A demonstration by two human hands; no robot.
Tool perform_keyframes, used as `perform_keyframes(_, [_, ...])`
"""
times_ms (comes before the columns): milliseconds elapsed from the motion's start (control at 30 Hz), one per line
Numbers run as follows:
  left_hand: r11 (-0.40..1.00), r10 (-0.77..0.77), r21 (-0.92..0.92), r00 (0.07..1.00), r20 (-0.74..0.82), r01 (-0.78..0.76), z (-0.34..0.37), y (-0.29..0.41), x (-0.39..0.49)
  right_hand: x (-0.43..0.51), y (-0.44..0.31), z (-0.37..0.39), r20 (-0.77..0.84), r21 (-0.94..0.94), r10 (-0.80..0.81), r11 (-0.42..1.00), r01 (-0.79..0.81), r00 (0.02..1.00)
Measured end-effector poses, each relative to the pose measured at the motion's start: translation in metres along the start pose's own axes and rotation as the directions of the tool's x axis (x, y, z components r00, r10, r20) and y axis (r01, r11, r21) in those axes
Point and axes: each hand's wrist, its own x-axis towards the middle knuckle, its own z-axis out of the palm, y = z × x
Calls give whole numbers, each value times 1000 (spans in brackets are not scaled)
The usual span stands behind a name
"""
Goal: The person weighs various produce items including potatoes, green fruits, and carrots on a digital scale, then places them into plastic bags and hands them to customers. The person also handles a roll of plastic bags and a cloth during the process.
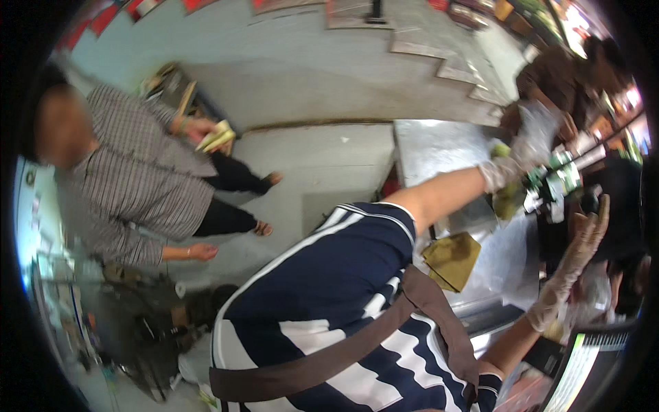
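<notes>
My left hand [525, 147], in a clear glove, reaches over a metal-topped table [437, 149]. Translucent plastic [539, 118] surrounds or covers its far end, so its fingers do not show clearly. Below that hand is an olive-green item [508, 200], its kind unclear. My right hand [584, 237], also gloved, stretches out with its fingers extended and some of them spread. A dark rounded object [589, 202] appears beside its fingertips; contact cannot be judged. Between my arms lie a folded olive-yellow cloth or wrapper [452, 260] and clear plastic sheeting [504, 257].
Green-and-white packages [561, 175] stand beyond my hands. A person in brown [556, 77] is across the table. Behind me, another person [144, 170] holds something yellowish [216, 136]. Stepped ledges [422, 56] run along the top; a lit screen [571, 371] is near my right arm.
</notes>
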Motion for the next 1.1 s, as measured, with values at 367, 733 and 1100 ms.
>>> perform_keyframes(367, [979,-131,-164,989,-63,119,-5,13,-14,-178,-68,123,540,-523,-5,781,340,842])
perform_keyframes(733, [960,-99,-271,993,-72,76,-14,26,-12,5,-61,41,129,38,53,998,-58,990])
perform_keyframes(1100, [913,87,-406,956,280,35,-19,90,-39,-87,20,18,-104,-375,-142,922,93,984])
